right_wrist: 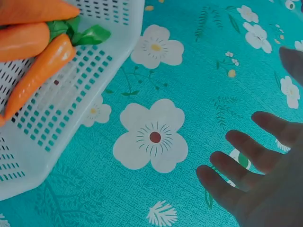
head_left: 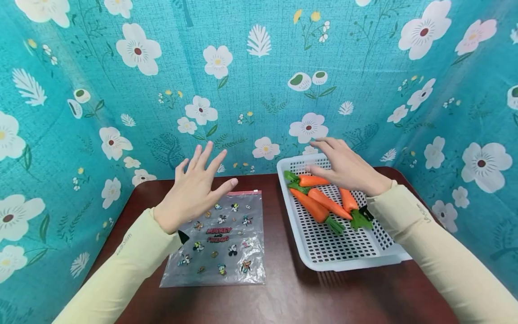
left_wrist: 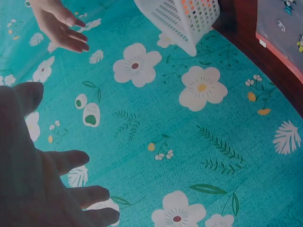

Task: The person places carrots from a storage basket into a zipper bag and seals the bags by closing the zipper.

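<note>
My left hand (head_left: 194, 193) is raised over the upper left of a clear zip bag (head_left: 238, 243), its fingers spread and holding nothing. The bag lies flat on the table, printed with cartoon figures and red lettering, with a red zip strip along its far edge. Above the far part of a white plastic basket (head_left: 303, 252) hovers my right hand (head_left: 348, 164), fingers extended and nothing in them. Several orange carrots (head_left: 309, 204) with green tops lie in the basket; the right wrist view shows some of these carrots (right_wrist: 40, 75) close to the basket wall.
The dark brown table (head_left: 279, 297) carries the bag on the left and the basket on the right. A teal curtain (head_left: 251, 90) with white flowers rises behind the table and along both sides.
</note>
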Demonstrator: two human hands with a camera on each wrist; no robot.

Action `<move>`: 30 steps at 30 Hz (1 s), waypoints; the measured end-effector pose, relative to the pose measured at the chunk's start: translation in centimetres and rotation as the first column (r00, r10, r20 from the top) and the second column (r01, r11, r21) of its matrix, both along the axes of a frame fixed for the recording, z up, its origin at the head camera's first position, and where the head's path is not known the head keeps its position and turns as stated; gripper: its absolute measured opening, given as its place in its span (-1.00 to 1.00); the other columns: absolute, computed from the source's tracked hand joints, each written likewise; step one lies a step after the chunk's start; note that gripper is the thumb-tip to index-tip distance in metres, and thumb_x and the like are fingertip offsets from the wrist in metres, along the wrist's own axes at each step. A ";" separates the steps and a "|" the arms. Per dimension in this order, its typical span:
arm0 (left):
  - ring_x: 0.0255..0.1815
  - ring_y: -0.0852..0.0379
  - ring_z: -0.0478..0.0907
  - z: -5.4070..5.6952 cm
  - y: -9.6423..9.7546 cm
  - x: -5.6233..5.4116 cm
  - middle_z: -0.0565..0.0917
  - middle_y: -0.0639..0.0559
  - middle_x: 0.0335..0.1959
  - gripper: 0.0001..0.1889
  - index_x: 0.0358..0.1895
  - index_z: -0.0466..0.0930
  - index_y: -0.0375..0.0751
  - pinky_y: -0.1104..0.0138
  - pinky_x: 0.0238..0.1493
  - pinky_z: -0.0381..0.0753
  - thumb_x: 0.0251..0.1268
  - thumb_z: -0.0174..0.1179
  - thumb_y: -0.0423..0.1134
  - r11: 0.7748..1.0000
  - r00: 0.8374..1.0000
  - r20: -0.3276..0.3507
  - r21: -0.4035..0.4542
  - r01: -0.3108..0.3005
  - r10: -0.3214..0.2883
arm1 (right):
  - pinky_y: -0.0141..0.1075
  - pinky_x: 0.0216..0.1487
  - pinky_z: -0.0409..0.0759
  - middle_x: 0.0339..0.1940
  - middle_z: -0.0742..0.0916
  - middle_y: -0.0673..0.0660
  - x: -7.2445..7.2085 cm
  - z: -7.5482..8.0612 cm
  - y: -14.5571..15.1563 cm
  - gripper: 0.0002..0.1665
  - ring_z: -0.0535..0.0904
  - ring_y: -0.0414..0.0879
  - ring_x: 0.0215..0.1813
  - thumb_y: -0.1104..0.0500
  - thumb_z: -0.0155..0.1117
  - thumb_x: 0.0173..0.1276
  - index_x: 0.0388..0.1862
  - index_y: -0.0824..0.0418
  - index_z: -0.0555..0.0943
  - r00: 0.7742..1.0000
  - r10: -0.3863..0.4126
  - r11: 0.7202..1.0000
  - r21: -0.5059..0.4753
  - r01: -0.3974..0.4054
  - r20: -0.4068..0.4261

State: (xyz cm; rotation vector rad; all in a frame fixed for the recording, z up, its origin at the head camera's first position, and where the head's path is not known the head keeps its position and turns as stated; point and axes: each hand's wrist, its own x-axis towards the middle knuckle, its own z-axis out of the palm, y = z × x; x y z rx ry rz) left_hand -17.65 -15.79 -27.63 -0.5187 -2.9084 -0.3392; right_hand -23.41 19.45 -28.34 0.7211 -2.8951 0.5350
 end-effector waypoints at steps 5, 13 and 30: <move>0.58 -0.21 -0.09 -0.3 -0.1 0.4 0.09 -0.18 0.55 -0.37 0.44 0.25 -0.08 -0.26 0.36 0.05 0.41 0.02 0.13 0.996 0.994 -0.090 0.071 0.061 -0.054 | 0.14 0.17 0.42 0.26 0.52 0.23 0.5 -0.1 -0.7 -0.41 0.38 0.15 0.24 -0.09 0.22 0.37 0.27 0.19 0.47 0.997 -0.015 0.998 -0.062 0.010 -0.075; 0.12 -0.06 0.54 -0.7 -0.5 1.2 0.66 -0.10 0.00 -0.84 -0.20 0.69 -0.18 0.01 0.07 0.53 0.37 0.16 -0.21 0.951 0.970 -0.202 0.248 0.183 -0.134 | -0.17 -0.32 0.47 -0.31 0.75 0.14 2.2 -0.3 -2.0 -0.81 0.55 -0.01 -0.34 0.13 0.20 0.39 -0.30 0.20 0.70 0.975 -0.097 0.965 -0.259 0.043 -0.199; -0.60 0.12 0.36 -7.2 -5.6 0.8 0.58 -0.11 -0.49 -0.81 -0.17 0.62 -0.32 0.33 -0.55 0.38 0.40 0.10 -0.25 0.897 0.990 0.105 0.422 -0.134 0.098 | -0.13 -0.11 0.58 -0.14 0.69 0.08 8.1 -5.4 -5.4 -0.76 0.56 -0.06 -0.15 0.12 0.22 0.37 -0.06 0.19 0.64 0.999 -0.030 0.972 -0.234 0.036 0.026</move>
